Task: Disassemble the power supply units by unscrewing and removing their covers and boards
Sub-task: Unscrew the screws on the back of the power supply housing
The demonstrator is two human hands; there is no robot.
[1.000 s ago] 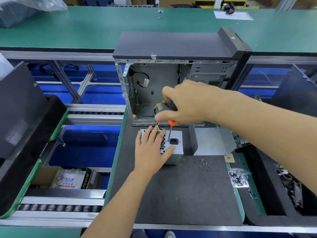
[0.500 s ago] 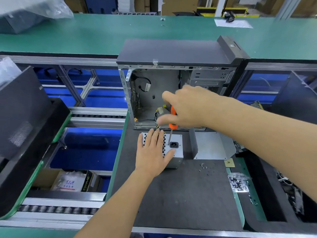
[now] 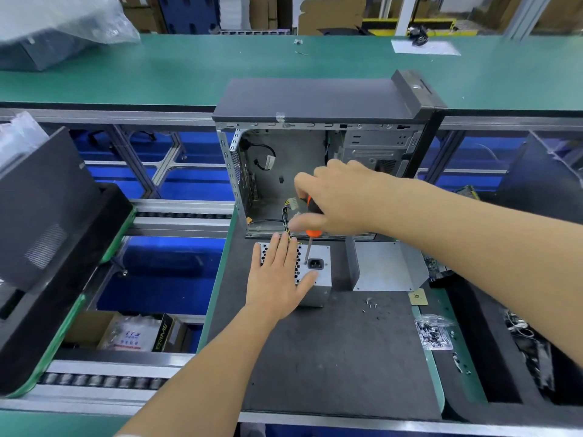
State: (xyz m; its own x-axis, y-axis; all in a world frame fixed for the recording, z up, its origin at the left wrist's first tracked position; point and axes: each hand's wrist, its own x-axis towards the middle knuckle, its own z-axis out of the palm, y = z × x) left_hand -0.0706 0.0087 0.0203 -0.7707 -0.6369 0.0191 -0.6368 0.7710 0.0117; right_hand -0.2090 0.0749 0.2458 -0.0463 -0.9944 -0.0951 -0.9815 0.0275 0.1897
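Power supply unit (image 3: 318, 279): grey metal box, perforated top face, black mains socket (image 3: 315, 263); stands on the dark bench (image 3: 331, 357) mat. All places below are given from this unit.

Legible writing: "PRIME" on a black carton (image 3: 162, 335), lower left of the unit, under the bench; the label beside it is too small to read.

Left hand (image 3: 279, 279): fingers straight and spread, palm flat on the unit's top face.

Right hand (image 3: 334, 203): above the unit, fingers curled round the orange-and-black handle of a screwdriver (image 3: 310, 234); shaft points down, tip on the top face just left of the socket.

Computer case (image 3: 315, 152): open-sided, directly behind the unit.

Loose screws (image 3: 370, 305): right of the unit, on the mat.

Bag of screws (image 3: 433, 334): further right.
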